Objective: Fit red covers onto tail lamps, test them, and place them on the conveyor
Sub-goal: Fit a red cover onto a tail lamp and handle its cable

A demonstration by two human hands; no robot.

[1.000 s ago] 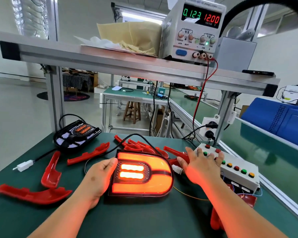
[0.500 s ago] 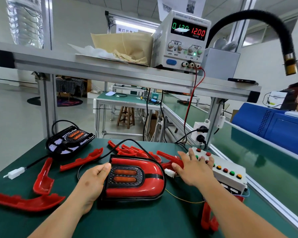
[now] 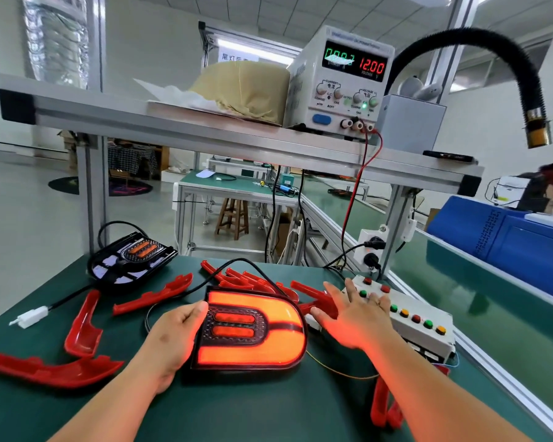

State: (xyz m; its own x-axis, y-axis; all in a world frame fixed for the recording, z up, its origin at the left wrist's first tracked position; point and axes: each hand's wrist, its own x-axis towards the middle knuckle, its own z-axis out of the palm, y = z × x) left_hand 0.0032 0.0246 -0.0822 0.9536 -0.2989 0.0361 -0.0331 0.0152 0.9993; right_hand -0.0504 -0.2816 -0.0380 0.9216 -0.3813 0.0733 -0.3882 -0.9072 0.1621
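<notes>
Against left grip [image 3: 173, 336], glowing tail lamp [image 3: 253, 349]

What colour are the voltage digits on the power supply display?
Red: the voltage digits on the power supply, head view.

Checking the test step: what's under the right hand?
The right hand lies spread over the white push-button control box's left end. Any button beneath it is covered.

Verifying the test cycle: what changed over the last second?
The tail lamp went from fully lit to dark; now its outer band glows again while the two centre bars are dimmer. Nothing taken or let go. Unchanged: the left hand holds the lamp's left edge, the right hand lies spread on the button box.
</notes>
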